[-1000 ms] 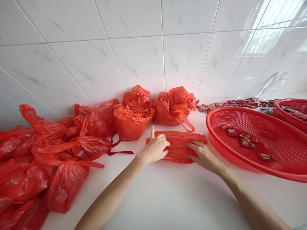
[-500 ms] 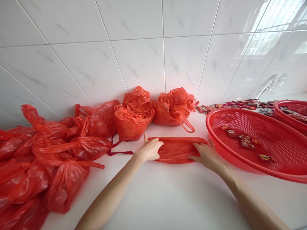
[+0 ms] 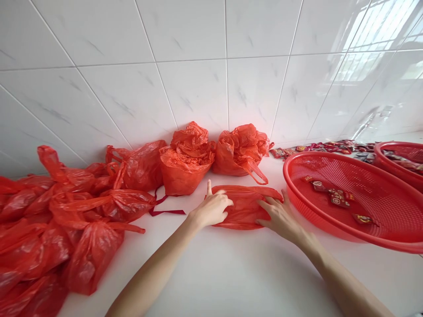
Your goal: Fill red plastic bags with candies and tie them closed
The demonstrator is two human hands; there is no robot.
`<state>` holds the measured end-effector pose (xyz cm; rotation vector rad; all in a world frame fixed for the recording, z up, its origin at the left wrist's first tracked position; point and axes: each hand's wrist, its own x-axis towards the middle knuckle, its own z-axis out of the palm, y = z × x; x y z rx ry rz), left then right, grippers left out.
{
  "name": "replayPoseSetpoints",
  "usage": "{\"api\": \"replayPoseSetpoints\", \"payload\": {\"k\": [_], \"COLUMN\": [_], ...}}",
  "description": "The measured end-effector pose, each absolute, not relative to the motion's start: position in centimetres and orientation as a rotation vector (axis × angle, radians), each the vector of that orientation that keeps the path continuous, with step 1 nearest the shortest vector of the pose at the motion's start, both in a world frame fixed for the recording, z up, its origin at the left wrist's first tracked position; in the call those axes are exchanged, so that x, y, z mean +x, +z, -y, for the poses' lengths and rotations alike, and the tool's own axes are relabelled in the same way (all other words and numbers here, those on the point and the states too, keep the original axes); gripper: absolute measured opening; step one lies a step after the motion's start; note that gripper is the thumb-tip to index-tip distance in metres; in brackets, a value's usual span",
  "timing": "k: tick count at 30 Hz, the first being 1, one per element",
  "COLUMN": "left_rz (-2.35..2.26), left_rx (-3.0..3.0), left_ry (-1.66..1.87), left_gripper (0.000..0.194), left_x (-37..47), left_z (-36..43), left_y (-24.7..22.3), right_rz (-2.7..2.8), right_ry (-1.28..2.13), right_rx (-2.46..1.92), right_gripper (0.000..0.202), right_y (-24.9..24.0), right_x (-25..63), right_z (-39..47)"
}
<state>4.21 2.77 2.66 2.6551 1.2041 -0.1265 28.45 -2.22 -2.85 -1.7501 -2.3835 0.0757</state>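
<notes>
A thin red plastic bag (image 3: pixel 243 207) lies spread on the white counter (image 3: pixel 228 273) between both hands. My left hand (image 3: pixel 214 207) rests on the bag's left end, its fingers apart and one finger pointing up. On the right end of the bag, my right hand (image 3: pixel 277 215) lies with its fingers spread. Neither hand is closed round the plastic. Behind the bag stand two bunched red bags, one (image 3: pixel 187 165) to the left and one (image 3: pixel 241 149) to the right, near the tiled wall.
Tied, filled red bags (image 3: pixel 95 251) are heaped at the left. A large red basket (image 3: pixel 317 220) with several small packets (image 3: pixel 339 198) stands at the right, a second basket (image 3: pixel 383 160) behind it. Packets (image 3: pixel 330 146) line the wall. A dark red strap (image 3: pixel 168 212) lies left of my left hand.
Both hands have moved closer together over the bag. The bag's two ends have drawn inward a little, and its mouth looks flatter. The camera view has shifted slightly.
</notes>
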Motion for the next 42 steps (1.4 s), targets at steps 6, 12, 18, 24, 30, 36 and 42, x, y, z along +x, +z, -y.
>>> {"api": "replayPoseSetpoints", "payload": {"k": [6,12,18,24,30,36,42], "left_rz": [-1.352,-1.26,-1.086,-1.196,-1.325,-1.379,-1.386], "left_rx": [2.538,2.614,2.709,2.82,2.684,2.557,2.531], "left_ry": [-0.241,-0.161,0.14,0.13,0.015,-0.137,-0.174], "left_gripper": [0.024,0.016,0.023,0.026,0.028,0.037,0.031], "left_x": [3.8,3.9,4.8,5.0,4.3,3.6,3.2], "left_z": [-3.2,-2.7,-1.7,-2.3,-3.6,-4.1,-4.3], "left_y": [1.9,2.6,3.3,2.0,1.0,1.3,1.7], "right_rz": [2.394,2.386,2.317,2.383,2.381,2.312,2.326], "right_ry": [0.154,0.113,-0.028,-0.022,0.085,0.184,0.31], "right_rx": [-1.917,-1.798,-1.48,-1.635,-1.808,-1.964,-1.942], "right_gripper": [0.053,0.037,0.015,0.033,0.03,0.033,0.052], "right_y": [-2.1,-2.4,-2.0,-2.0,-1.9,-1.4,-1.1], "right_x": [28.3,28.4,27.9,27.2,27.1,27.5,28.3], "right_z": [2.3,2.2,2.5,2.0,1.2,0.9,0.9]}}
